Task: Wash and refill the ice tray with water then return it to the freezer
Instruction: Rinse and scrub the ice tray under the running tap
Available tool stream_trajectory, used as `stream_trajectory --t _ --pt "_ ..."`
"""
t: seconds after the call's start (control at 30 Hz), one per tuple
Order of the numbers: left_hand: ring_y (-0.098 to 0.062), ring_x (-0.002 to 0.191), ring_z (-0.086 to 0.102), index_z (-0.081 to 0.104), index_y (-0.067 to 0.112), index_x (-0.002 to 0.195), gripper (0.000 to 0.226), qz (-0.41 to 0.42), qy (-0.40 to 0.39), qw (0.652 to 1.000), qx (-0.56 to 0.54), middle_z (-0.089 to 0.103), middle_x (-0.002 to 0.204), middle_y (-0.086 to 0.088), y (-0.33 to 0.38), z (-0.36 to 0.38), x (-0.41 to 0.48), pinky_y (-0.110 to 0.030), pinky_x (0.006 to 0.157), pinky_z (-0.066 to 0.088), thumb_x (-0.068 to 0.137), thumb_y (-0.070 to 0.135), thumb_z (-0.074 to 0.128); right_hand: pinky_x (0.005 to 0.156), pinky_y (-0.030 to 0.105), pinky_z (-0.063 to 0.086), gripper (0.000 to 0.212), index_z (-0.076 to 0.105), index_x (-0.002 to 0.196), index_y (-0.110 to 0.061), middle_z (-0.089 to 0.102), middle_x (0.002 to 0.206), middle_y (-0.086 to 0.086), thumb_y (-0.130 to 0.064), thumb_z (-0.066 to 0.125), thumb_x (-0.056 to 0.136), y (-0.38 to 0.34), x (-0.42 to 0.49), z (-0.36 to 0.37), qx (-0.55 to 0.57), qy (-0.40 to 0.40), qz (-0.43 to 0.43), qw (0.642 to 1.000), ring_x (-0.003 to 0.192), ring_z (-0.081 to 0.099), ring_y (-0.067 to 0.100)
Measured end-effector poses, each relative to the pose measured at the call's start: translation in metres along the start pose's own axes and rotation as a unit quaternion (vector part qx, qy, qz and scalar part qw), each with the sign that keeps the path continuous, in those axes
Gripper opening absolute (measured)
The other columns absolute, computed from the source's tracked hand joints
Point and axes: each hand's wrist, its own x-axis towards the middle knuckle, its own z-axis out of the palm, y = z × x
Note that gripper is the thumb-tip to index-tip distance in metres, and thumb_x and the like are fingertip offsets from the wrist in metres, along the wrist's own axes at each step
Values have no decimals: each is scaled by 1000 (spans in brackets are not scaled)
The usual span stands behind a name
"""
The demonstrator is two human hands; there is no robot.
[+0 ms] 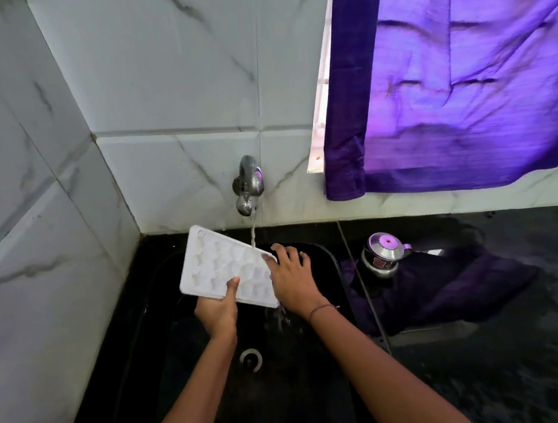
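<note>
At frame centre the ice tray [219, 262] tilts under the running tap [249, 187] over the sink [288, 375], left hand [217, 309] pinching its near edge, right hand [291, 280] curled round its right end; washing looks underway, while 2 steps, refilling and freezing, remain.

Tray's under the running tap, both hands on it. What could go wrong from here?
1. The ice tray is tilted under the tap, so water runs off its lower corner into the sink; refilling may fail unless levelled.
2. The left hand pinches only the near edge and the right hand holds one end; wet plastic could slip.
</note>
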Motion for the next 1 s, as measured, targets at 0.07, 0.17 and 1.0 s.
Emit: stream_trajectory --t 0.07,0.17,1.0 --pt "-28 101 65 64 2 112 45 -47 -7 998 -39 67 112 -14 -4 0 -3 -37 87 53 73 15 80 110 52 19 50 36 143 -22 24 151 10 -15 45 94 0 4 -1 17 2 -7 1000 136 24 32" --pt "-26 91 67 64 4 108 40 -114 -37 985 -122 68 105 -9 -4 -3 -7 -35 66 58 72 9 80 111 51 17 44 42 139 -27 23 152 9 -19 44 96 1 8 -2 40 -1 -9 999 138 20 31" --pt "-25 80 67 58 9 106 30 -177 -132 957 -187 66 104 -16 19 -3 -3 -35 59 59 80 8 72 113 52 10 53 63 120 -25 27 151 3 -58 30 95 -4 32 -15 20 -10 -5 1000 141 14 26"
